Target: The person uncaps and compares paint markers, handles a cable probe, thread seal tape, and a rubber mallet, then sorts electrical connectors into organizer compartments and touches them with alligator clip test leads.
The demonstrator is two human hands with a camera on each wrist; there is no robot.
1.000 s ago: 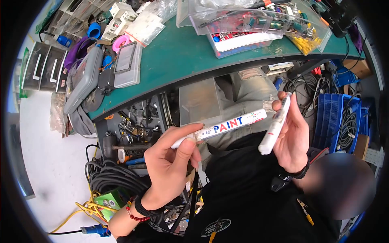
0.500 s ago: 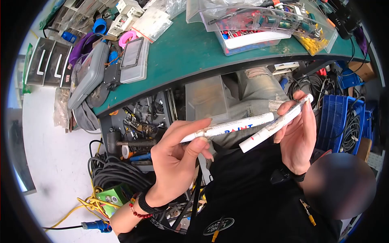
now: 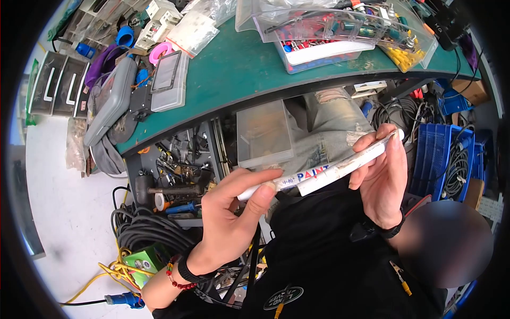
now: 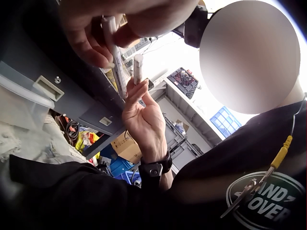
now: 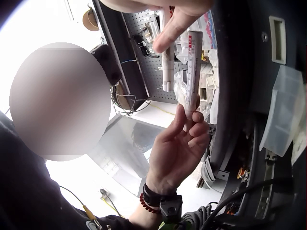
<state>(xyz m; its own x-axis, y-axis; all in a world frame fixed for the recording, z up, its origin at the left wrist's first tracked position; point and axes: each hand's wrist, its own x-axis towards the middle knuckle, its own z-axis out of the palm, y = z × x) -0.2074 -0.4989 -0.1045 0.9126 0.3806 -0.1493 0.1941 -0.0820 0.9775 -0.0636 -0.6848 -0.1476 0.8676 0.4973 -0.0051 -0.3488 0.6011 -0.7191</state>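
Two white paint pens are up in front of my lap, one in each hand. My left hand (image 3: 228, 215) pinches the paint pen with the PAINT lettering (image 3: 305, 176) near its left end, between thumb and fingers. Between the thumb and fingers of my right hand (image 3: 387, 183) is the second white paint pen (image 3: 345, 167), its surface scuffed and stained. It slants down to the left, and its lower end overlaps the first pen in the head view. Seen from the right wrist, the lettered pen (image 5: 193, 72) and the stained pen (image 5: 168, 72) run side by side.
A green-topped workbench (image 3: 228, 74) stands ahead, carrying clear trays of small parts (image 3: 329, 48) and a grey case (image 3: 114, 98). Below it are a clear plastic box (image 3: 264, 133), a hammer (image 3: 170, 190) and coiled black cable (image 3: 154, 228). Blue crates (image 3: 433, 159) stand at right.
The right hand's pen has swung from steep to a shallower slant, its lower end moving left across the other pen. The left pen's lettering rolled partly away, then back into view.
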